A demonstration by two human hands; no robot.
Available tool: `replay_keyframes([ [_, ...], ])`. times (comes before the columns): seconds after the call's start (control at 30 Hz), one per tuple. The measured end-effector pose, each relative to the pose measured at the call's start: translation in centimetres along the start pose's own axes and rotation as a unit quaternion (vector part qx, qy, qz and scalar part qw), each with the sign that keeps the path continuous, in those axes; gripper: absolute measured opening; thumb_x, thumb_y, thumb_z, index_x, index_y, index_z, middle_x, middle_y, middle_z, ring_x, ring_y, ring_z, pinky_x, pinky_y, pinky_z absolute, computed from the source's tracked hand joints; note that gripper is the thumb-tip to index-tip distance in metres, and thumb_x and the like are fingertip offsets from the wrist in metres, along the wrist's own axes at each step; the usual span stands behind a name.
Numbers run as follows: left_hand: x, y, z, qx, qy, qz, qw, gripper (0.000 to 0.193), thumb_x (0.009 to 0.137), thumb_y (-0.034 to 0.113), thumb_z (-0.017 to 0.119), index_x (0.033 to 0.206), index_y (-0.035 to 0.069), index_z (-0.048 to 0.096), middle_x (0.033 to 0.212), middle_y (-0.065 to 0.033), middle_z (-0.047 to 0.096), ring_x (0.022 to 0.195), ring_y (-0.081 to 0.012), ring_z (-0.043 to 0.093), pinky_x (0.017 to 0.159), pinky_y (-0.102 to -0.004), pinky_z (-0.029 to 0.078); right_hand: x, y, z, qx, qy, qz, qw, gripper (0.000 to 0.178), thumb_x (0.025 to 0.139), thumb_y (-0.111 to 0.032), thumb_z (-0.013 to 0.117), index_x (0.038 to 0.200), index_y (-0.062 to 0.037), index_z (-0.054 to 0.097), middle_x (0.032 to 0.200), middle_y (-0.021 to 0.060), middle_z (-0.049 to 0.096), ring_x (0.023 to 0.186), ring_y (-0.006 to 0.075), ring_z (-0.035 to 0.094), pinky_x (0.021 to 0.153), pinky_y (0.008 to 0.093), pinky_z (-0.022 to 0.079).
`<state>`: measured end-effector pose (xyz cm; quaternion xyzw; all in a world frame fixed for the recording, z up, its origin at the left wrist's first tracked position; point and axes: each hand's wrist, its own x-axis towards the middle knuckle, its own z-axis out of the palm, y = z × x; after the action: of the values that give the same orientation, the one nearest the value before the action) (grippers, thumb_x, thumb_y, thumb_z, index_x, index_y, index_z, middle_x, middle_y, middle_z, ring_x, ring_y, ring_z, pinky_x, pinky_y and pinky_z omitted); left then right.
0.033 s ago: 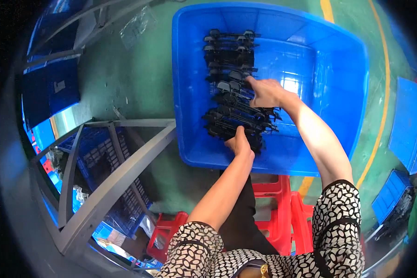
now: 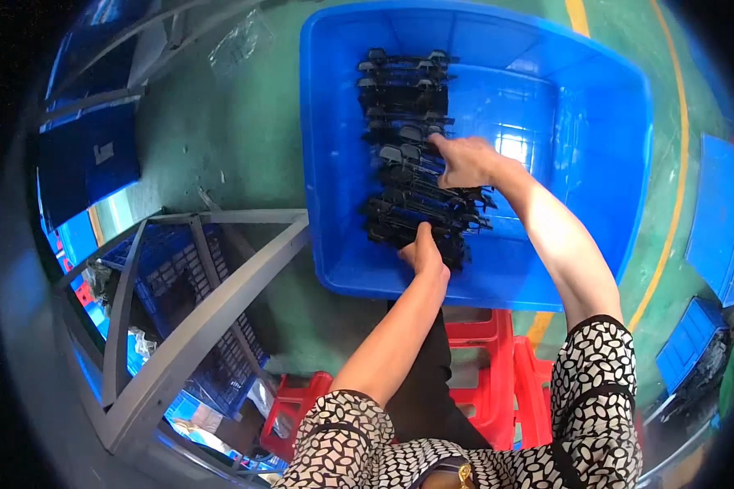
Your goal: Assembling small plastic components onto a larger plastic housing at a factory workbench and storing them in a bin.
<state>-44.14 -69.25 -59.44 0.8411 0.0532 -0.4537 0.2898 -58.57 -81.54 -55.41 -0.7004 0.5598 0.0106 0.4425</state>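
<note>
Black slender parts with rounded grey ends [image 2: 412, 175] lie close-packed in a row inside a deep, blue plastic tub [image 2: 599, 163]. The bare left hand [image 2: 424, 253] rests against the row's near end, thumb uppermost; its fingers are hidden, so whether it clamps a part cannot be told. Beyond it and to its right, the bare right hand [image 2: 469, 161] touches the row's right side with bent digits; its closure, too, is unclear. Further parts extend beyond the right hand. Nearer than the left hand stands a red plastic stool [image 2: 497, 383]; to its left, a grey metal frame [image 2: 220, 310].
</note>
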Motion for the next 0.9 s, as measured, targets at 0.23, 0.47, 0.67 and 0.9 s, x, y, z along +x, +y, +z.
replay_keyframes([
  [0.23, 0.5, 1.1, -0.5, -0.003, -0.063, -0.103, 0.993, 0.046, 0.074, 0.026, 0.063, 0.105, -0.006, 0.051, 0.1, -0.0136, 0.058, 0.082, -0.0262, 0.059, 0.072, -0.0396, 0.051, 4.5, -0.1, 2.0, -0.041, -0.082, -0.022, 0.996, 0.063, 0.064, -0.026, 0.062, 0.12, -0.0031, 0.042, 0.086, 0.0196, 0.062, 0.086, 0.0364, 0.058, 0.072, 0.0434, 0.046],
  [0.47, 1.5, 1.8, 0.5, -0.054, -0.004, -0.119, 0.991, 0.049, 0.07, 0.029, 0.071, 0.098, -0.008, 0.056, 0.099, -0.014, 0.059, 0.078, -0.0227, 0.06, 0.067, -0.0342, 0.051, 8.1, -0.3, 3.2, -0.049, -0.137, -0.019, 0.989, 0.072, 0.065, -0.027, 0.062, 0.129, -0.0056, 0.037, 0.099, 0.0184, 0.06, 0.096, 0.0333, 0.056, 0.081, 0.0397, 0.045],
  [0.67, 3.6, 1.3, 1.1, -0.032, 0.023, -0.114, 0.993, 0.053, 0.069, 0.031, 0.072, 0.102, -0.006, 0.055, 0.102, -0.0137, 0.058, 0.079, -0.0241, 0.06, 0.068, -0.0351, 0.051, 10.1, 0.4, 5.0, -0.045, -0.153, -0.014, 0.987, 0.073, 0.066, -0.028, 0.062, 0.13, -0.0058, 0.035, 0.106, 0.0182, 0.058, 0.101, 0.0323, 0.054, 0.086, 0.0391, 0.043],
  [0.9, 7.4, -0.4, 2.0, -0.012, -0.042, -0.148, 0.988, 0.061, 0.068, 0.036, 0.072, 0.107, -0.005, 0.052, 0.105, -0.0133, 0.056, 0.086, -0.0253, 0.058, 0.074, -0.0379, 0.05, 11.5, 1.0, 8.4, -0.146, -0.142, -0.043, 0.978, 0.068, 0.072, -0.023, 0.057, 0.131, 0.0003, 0.03, 0.105, 0.0173, 0.058, 0.097, 0.0307, 0.058, 0.081, 0.0394, 0.046],
])
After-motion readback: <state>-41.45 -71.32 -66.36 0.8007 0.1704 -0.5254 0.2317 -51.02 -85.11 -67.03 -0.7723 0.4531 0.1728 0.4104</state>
